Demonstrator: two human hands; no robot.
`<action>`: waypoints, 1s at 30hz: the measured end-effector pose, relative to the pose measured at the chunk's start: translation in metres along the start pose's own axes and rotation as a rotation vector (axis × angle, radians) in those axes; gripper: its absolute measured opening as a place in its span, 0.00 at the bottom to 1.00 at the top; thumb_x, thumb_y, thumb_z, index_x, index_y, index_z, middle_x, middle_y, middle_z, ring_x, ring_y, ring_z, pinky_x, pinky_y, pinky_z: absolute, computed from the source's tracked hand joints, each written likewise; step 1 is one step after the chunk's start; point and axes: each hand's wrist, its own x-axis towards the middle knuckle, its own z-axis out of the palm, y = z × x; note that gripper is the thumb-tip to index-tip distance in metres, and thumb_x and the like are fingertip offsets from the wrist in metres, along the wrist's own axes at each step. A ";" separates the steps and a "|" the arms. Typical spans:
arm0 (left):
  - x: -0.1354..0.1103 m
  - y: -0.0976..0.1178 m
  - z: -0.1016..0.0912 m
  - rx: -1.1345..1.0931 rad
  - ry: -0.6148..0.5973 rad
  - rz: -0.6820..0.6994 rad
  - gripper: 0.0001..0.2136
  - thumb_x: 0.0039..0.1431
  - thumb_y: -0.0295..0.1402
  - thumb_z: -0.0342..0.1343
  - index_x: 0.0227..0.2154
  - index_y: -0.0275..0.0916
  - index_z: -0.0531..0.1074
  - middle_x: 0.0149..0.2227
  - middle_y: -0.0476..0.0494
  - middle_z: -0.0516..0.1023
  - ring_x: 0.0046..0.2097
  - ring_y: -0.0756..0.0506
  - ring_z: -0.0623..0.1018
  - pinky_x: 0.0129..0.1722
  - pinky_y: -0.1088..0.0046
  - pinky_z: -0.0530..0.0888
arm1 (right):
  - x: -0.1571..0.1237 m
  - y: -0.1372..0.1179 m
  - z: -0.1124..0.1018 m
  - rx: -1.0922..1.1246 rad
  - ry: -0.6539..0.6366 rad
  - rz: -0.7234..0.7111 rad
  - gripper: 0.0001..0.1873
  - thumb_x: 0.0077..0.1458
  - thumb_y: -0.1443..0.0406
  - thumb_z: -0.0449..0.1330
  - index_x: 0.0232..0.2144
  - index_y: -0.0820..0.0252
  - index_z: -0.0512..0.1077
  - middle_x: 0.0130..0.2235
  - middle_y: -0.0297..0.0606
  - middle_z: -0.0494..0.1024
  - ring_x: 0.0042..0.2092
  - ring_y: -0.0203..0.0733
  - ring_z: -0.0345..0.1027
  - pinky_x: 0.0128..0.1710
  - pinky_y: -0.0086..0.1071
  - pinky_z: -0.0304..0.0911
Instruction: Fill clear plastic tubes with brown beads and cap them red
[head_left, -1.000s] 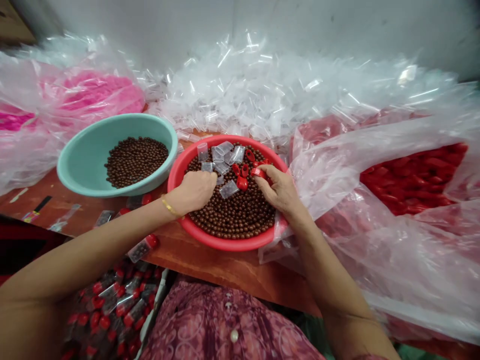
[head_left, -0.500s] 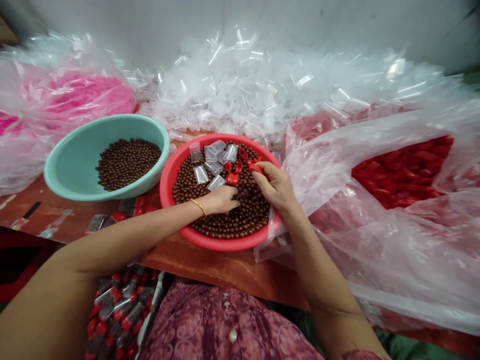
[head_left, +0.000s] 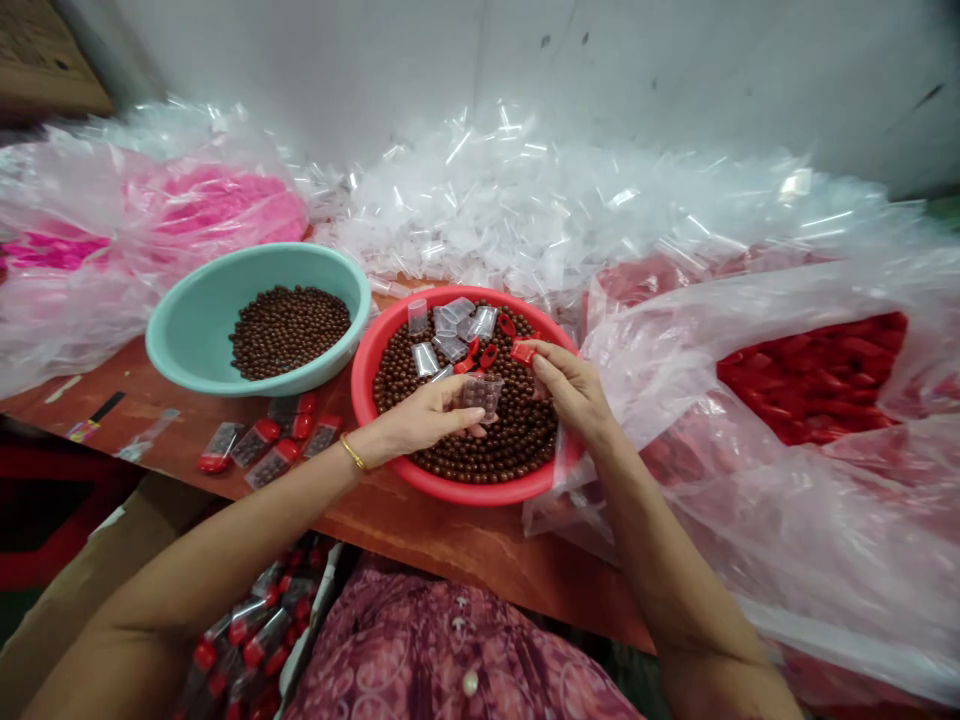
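Observation:
A red bowl (head_left: 390, 455) on the wooden table holds brown beads, several empty clear tubes (head_left: 450, 330) and loose red caps (head_left: 487, 355). My left hand (head_left: 424, 415) is closed around a clear tube (head_left: 484, 393) filled with brown beads, held just above the beads in the bowl. My right hand (head_left: 570, 390) is beside it on the right, pinching a red cap (head_left: 523, 352) between its fingertips, close to the tube's open end.
A teal bowl (head_left: 187, 340) with brown beads stands to the left. Several filled, red-capped tubes (head_left: 262, 445) lie on the table before it, more in a box (head_left: 255, 630) below. Bags of pink pieces (head_left: 187, 205), clear tubes (head_left: 525, 200) and red caps (head_left: 817, 375) surround the bowls.
My left hand has lifted out of the beads and now holds a bead-filled tube. My right hand has brought a red cap up beside it.

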 end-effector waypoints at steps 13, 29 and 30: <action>-0.017 -0.017 0.002 0.264 0.111 0.136 0.07 0.60 0.35 0.46 0.32 0.36 0.62 0.27 0.51 0.67 0.27 0.53 0.68 0.30 0.76 0.68 | -0.024 -0.034 0.029 -0.356 -0.145 -0.325 0.19 0.62 0.64 0.47 0.53 0.58 0.68 0.34 0.40 0.76 0.36 0.38 0.72 0.38 0.32 0.68; -0.019 -0.009 0.011 0.808 0.191 0.069 0.08 0.46 0.33 0.55 0.29 0.36 0.71 0.24 0.49 0.74 0.25 0.49 0.70 0.24 0.76 0.63 | -0.006 -0.042 0.050 -0.012 -0.081 0.030 0.36 0.63 0.50 0.30 0.39 0.61 0.74 0.28 0.39 0.73 0.30 0.37 0.68 0.31 0.31 0.65; -0.020 -0.009 0.012 0.845 0.189 0.069 0.08 0.45 0.32 0.54 0.30 0.36 0.72 0.25 0.48 0.75 0.25 0.49 0.71 0.24 0.76 0.64 | -0.004 -0.042 0.055 0.027 -0.120 0.067 0.36 0.63 0.50 0.29 0.46 0.60 0.72 0.33 0.40 0.74 0.35 0.37 0.69 0.35 0.33 0.66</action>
